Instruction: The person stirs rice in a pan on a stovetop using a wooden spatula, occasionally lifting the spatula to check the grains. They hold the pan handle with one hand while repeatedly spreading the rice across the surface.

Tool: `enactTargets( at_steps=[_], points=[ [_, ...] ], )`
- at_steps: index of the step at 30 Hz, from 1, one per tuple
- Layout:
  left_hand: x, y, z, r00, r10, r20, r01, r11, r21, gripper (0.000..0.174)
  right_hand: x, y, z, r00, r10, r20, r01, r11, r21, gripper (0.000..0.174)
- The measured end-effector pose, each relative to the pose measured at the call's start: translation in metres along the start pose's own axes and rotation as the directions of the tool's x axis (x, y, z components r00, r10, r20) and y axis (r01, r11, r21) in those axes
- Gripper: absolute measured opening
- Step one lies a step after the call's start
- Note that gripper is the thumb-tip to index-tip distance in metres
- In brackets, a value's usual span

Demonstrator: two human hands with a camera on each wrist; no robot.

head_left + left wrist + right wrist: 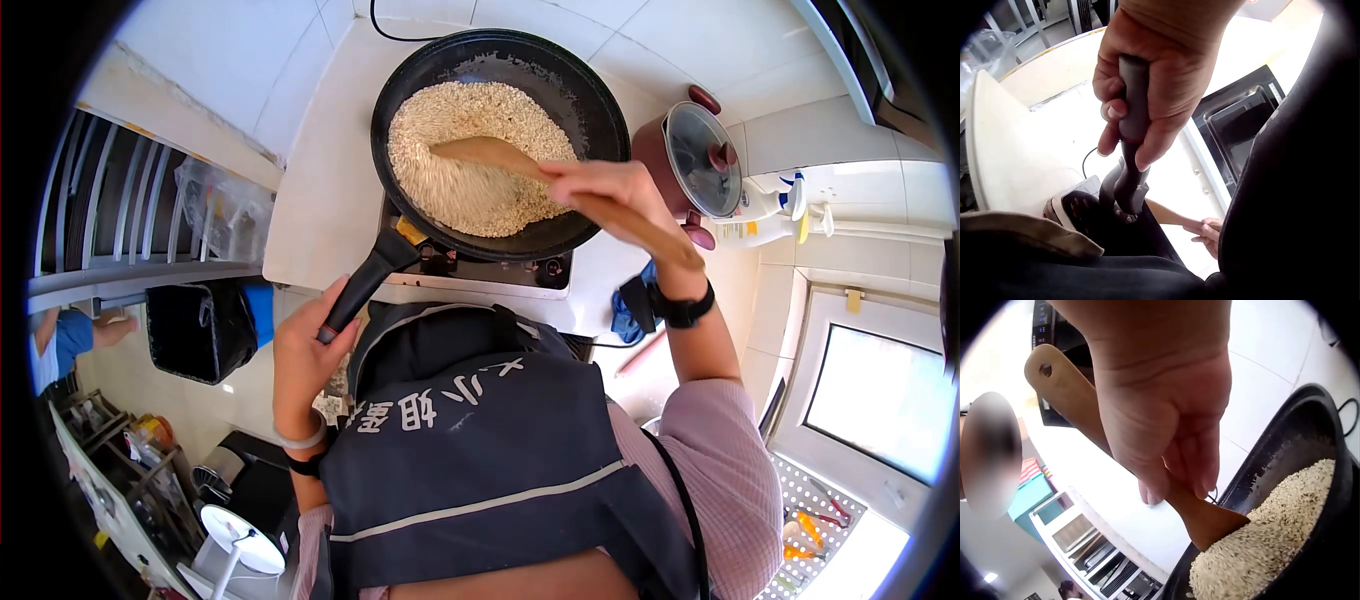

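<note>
A black frying pan [598,120] sits on the cooktop [520,274], holding a broad heap of small pale beige grains [450,108]. My left hand [305,345] grips the pan's black handle [372,280], fingers wrapped round it in the left wrist view. In my right hand [618,188] is a wooden spatula [490,152], pinched along its shaft. The spatula's blade is dug into the grains, which look blurred with motion around it. Its rounded end with a hole [1045,370] sticks out behind the hand in the right wrist view.
A dark red lidded pot [655,150] stands right of the pan, with spray bottles [765,205] beyond it. A blue cloth [628,310] lies near my right wrist. Tiled walls [700,45] rise behind. A black-lined bin [200,330] is at lower left, and another person is partly visible there.
</note>
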State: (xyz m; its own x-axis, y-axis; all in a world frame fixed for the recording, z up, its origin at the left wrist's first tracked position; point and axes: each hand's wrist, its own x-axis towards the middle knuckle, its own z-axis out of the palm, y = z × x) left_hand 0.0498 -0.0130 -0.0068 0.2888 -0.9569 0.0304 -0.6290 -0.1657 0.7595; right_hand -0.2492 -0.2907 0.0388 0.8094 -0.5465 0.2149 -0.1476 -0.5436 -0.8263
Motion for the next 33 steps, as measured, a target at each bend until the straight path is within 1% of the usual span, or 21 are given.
enactTargets(
  at_steps=[1, 2, 4, 5, 6, 8, 9, 10, 12, 13, 14, 16, 18, 20, 22, 24, 25, 27, 30, 31, 33],
  points=[
    [0.0, 0.001, 0.0, 1.0, -0.004, -0.001, 0.004, 1.0, -0.002, 0.054, -0.007, -0.01, -0.003, 0.993, -0.104, 0.061, 0.11, 0.988, -0.106, 0.012],
    [0.0, 0.003, -0.001, 1.0, -0.011, 0.007, 0.011, 1.0, 0.002, 0.054, -0.014, -0.019, -0.005, 0.992, -0.105, 0.067, 0.111, 0.988, -0.103, 0.012],
    [0.0, 0.004, -0.002, 1.0, -0.026, 0.012, 0.026, 1.0, 0.009, 0.053, -0.025, -0.036, -0.009, 0.99, -0.142, -0.005, 0.135, 0.949, -0.283, 0.013],
    [0.0, 0.004, -0.003, 1.0, -0.017, 0.016, 0.017, 1.0, 0.013, 0.053, -0.03, -0.044, -0.008, 0.989, -0.112, -0.099, 0.078, 0.951, -0.298, 0.016],
    [-0.001, 0.004, -0.002, 1.0, -0.008, 0.021, 0.007, 1.0, 0.017, 0.053, -0.033, -0.053, -0.008, 0.989, -0.109, -0.096, 0.076, 0.953, -0.294, 0.016],
    [-0.001, 0.005, -0.002, 0.999, -0.028, 0.023, 0.027, 0.999, 0.017, 0.053, -0.034, -0.073, -0.006, 0.982, -0.018, -0.19, -0.027, 0.973, -0.23, 0.015],
    [0.0, 0.005, -0.002, 0.999, -0.041, 0.023, 0.041, 0.999, 0.017, 0.053, -0.031, -0.078, 0.002, 0.978, 0.056, -0.203, -0.079, 0.991, -0.109, 0.013],
    [0.001, 0.006, -0.002, 0.999, -0.039, 0.027, 0.038, 0.999, 0.019, 0.053, -0.027, -0.077, 0.011, 0.976, 0.058, -0.208, -0.082, 0.991, -0.107, 0.013],
    [0.001, 0.009, -0.004, 0.998, -0.055, 0.03, 0.053, 0.997, 0.049, 0.053, -0.016, -0.064, 0.032, 0.986, 0.019, -0.168, -0.035, 0.995, -0.092, 0.01],
    [0.002, 0.008, -0.003, 0.998, -0.055, 0.029, 0.053, 0.997, 0.055, 0.053, -0.01, -0.046, 0.044, 0.976, -0.047, -0.212, 0.027, 0.995, -0.095, 0.009],
    [0.001, 0.005, -0.001, 1.0, -0.026, 0.015, 0.025, 0.999, 0.041, 0.053, -0.006, -0.032, 0.048, 0.976, -0.05, -0.214, 0.031, 0.995, -0.091, 0.009],
    [0.001, 0.004, -0.002, 1.0, 0.003, 0.0, -0.003, 0.999, 0.033, 0.054, 0.003, -0.011, 0.052, 0.949, 0.007, -0.315, -0.038, 0.995, -0.092, 0.01],
    [0.001, 0.007, -0.003, 0.999, -0.042, 0.017, 0.041, 0.998, 0.036, 0.053, 0.009, 0.004, 0.046, 0.924, 0.052, -0.378, -0.097, 0.99, -0.1, 0.01],
    [0.001, 0.009, -0.004, 0.999, -0.045, 0.02, 0.045, 0.998, 0.038, 0.053, 0.011, 0.013, 0.036, 0.874, 0.031, -0.485, -0.133, 0.975, -0.178, 0.01],
    [0.002, 0.009, -0.005, 0.998, -0.05, 0.023, 0.049, 0.998, 0.038, 0.053, 0.003, 0.022, 0.022, 0.848, 0.06, -0.526, -0.166, 0.973, -0.158, 0.01],
    [0.002, 0.008, -0.006, 1.0, 0.0, 0.019, -0.001, 0.997, 0.074, 0.052, -0.009, 0.021, 0.004, 0.78, 0.171, -0.602, -0.321, 0.935, -0.15, 0.01],
    [0.002, 0.009, -0.006, 1.0, -0.002, 0.017, 0.0, 0.998, 0.071, 0.052, -0.016, 0.013, -0.003, 0.782, 0.17, -0.6, -0.321, 0.935, -0.153, 0.01],
    [0.003, 0.01, -0.006, 0.999, -0.033, 0.022, 0.032, 0.998, 0.048, 0.052, -0.029, -0.005, -0.017, 0.702, 0.138, -0.698, -0.215, 0.976, -0.023, 0.013],
    [0.004, 0.009, -0.004, 1.0, -0.012, 0.006, 0.012, 1.0, 0.017, 0.051, -0.04, 0.013, -0.021, 0.675, 0.112, -0.73, -0.253, 0.964, -0.086, 0.015],
    [0.004, 0.01, -0.004, 1.0, -0.006, 0.011, 0.006, 1.0, 0.02, 0.051, -0.04, 0.031, -0.019, 0.699, 0.088, -0.71, -0.315, 0.929, -0.195, 0.015],
    [0.004, 0.011, -0.005, 0.999, -0.041, 0.013, 0.041, 0.999, 0.008, 0.051, -0.036, 0.042, 0.001, 0.716, 0.077, -0.694, -0.334, 0.91, -0.244, 0.014]
  ],
)
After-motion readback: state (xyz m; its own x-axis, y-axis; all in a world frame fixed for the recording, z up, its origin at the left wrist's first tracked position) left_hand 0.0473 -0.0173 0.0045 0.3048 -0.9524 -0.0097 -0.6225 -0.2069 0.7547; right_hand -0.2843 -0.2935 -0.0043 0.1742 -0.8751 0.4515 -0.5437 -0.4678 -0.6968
